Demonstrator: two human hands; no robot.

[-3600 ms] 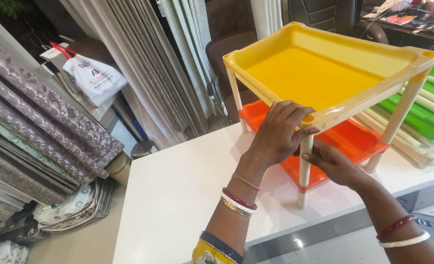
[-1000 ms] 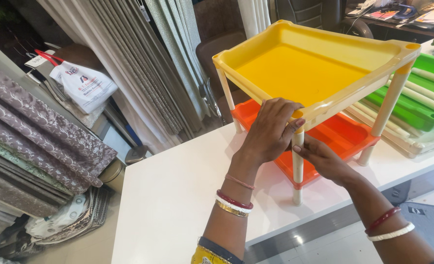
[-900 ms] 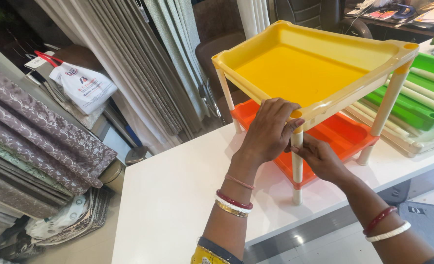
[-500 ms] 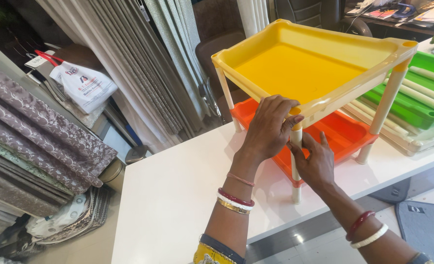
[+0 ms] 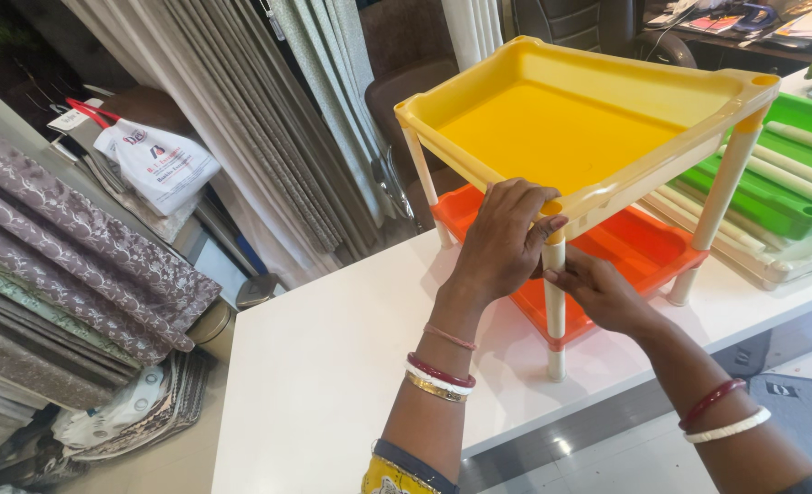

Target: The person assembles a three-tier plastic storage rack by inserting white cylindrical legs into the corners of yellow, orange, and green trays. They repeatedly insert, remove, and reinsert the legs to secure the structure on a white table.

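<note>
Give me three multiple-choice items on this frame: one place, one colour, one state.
1. Where does the left hand rest?
A. on the near corner of the top tray
B. on the green tray
C. flat on the table

2. What colour is the lower tray?
A. blue
B. orange
C. white

3. What is the right hand doing?
A. hanging free above the rack
B. holding a bag
C. touching the near leg

Answers: 1 A, its fingers curl over the corner of the yellow top tray. 2 B, it shows orange under the yellow one. 3 C, it meets the cream leg just below the top tray.
</note>
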